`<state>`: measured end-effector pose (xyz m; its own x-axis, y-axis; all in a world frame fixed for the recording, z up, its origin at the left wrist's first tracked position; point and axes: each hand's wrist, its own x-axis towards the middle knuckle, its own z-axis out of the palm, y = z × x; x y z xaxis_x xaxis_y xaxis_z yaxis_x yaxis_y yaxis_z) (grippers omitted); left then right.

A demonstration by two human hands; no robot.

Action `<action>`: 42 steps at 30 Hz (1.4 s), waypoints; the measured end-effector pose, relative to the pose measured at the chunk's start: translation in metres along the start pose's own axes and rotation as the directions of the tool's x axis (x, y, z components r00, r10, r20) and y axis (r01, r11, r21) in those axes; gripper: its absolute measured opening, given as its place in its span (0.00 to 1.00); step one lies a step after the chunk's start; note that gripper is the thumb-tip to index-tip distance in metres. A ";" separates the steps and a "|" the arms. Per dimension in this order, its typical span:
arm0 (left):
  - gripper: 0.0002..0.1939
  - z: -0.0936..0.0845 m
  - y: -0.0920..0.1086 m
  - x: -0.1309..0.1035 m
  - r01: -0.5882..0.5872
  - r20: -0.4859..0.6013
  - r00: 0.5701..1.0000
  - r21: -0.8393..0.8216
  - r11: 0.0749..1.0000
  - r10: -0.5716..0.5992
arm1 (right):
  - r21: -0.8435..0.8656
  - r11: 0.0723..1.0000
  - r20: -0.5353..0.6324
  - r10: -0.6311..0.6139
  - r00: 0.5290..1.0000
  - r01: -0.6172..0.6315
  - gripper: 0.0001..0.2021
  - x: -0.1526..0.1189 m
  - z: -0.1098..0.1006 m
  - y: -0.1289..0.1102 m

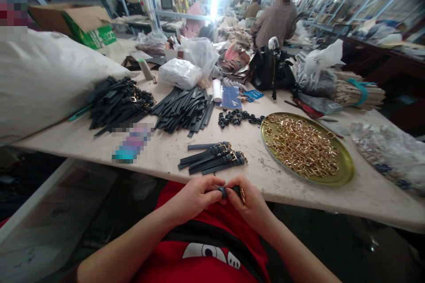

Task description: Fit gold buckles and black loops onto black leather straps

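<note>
Close to my lap, my left hand [201, 193] pinches one end of a short black strap [222, 193]. My right hand [249, 200] grips the same strap by its other part, where a gold buckle [242, 195] shows beside the fingers. Most of the strap is hidden by both hands. Just beyond them on the table lies a small stack of black buckled straps [212, 158]. Farther back are a pile of plain black strips [184, 109] and a scatter of small black loops [236, 117].
A round gold tray [347, 171] with many gold buckles [302, 146] stands at the right. More buckled straps [116, 101] are heaped at left, near a big white sack [49, 79]. A black bag [272, 70] and plastic-wrapped bundles line the back. A person [275, 20] is beyond.
</note>
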<state>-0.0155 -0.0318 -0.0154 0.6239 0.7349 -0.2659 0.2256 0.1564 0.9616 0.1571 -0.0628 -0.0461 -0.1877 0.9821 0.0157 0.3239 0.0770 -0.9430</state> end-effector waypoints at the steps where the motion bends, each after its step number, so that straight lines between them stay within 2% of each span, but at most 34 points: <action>1: 0.14 -0.001 0.001 0.000 0.026 0.004 1.000 0.052 0.998 -0.026 | 0.006 1.000 -0.017 -0.004 1.000 0.004 0.04 0.000 0.000 0.001; 3: 0.13 -0.004 0.005 -0.002 0.079 0.020 0.996 0.178 0.981 -0.084 | -0.006 1.000 -0.058 -0.008 0.998 0.008 0.04 0.000 0.001 0.003; 6: 0.17 -0.008 0.008 -0.003 0.114 0.047 0.990 0.295 0.949 -0.134 | -0.064 0.998 -0.054 -0.018 0.998 0.015 0.04 0.000 0.001 0.004; 12: 0.14 -0.003 0.007 0.006 0.153 0.062 0.982 0.282 0.947 -0.177 | -0.071 0.994 0.040 -0.083 0.996 0.086 0.04 -0.001 -0.004 0.005; 15: 0.12 -0.004 0.007 0.011 0.129 0.062 0.985 0.337 0.933 -0.158 | -0.078 0.995 0.042 -0.059 0.997 0.062 0.05 0.001 -0.007 0.007; 21: 0.14 -0.012 0.019 0.027 -0.002 0.048 0.998 0.564 0.826 -0.030 | 0.058 0.998 0.176 -0.034 0.984 0.024 0.11 0.021 -0.007 -0.001; 24: 0.16 -0.022 0.021 0.043 0.001 0.013 1.000 0.679 0.734 -0.014 | -0.031 0.999 0.082 -0.021 0.996 0.023 0.14 0.045 -0.012 0.003; 26: 0.13 -0.033 0.016 0.056 0.008 -0.081 0.993 0.761 0.649 0.083 | -0.211 0.977 -0.078 -0.050 0.996 0.032 0.16 0.064 -0.021 0.013; 27: 0.15 -0.040 0.011 0.062 0.021 -0.134 0.980 0.799 0.600 0.145 | -0.306 0.952 -0.152 -0.084 0.985 0.034 0.17 0.073 -0.027 0.021; 29: 0.31 -0.055 -0.004 0.071 0.063 -0.205 0.951 0.861 0.504 0.231 | -0.427 0.904 -0.230 -0.140 0.963 0.029 0.19 0.088 -0.039 0.038; 31: 0.46 -0.065 -0.021 0.075 0.104 -0.215 0.950 0.902 0.419 0.228 | -0.451 0.892 -0.230 -0.150 0.962 0.031 0.22 0.098 -0.045 0.055; 33: 0.51 -0.067 -0.034 0.077 0.093 -0.175 0.966 0.922 0.377 0.190 | -0.417 0.908 -0.212 -0.140 0.967 0.040 0.22 0.103 -0.040 0.065; 36: 0.45 -0.060 -0.042 0.077 0.051 -0.123 0.981 0.911 0.408 0.153 | -0.370 0.928 -0.209 -0.132 0.969 0.047 0.21 0.106 -0.015 0.068; 39: 0.34 -0.058 -0.036 0.079 0.076 -0.152 0.981 0.879 0.471 0.124 | -0.382 0.923 -0.223 -0.137 0.965 0.043 0.20 0.107 0.010 0.070; 42: 0.32 -0.071 -0.019 0.080 0.050 -0.120 0.987 0.860 0.508 0.104 | -0.446 0.891 -0.224 -0.202 0.953 0.084 0.21 0.111 0.020 0.084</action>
<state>-0.0231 0.0709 -0.0501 0.5500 0.8208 -0.1541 0.7894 -0.4507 0.4168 0.1447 0.0492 -0.1304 -0.0369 0.9593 0.2800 0.6868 0.2279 -0.6902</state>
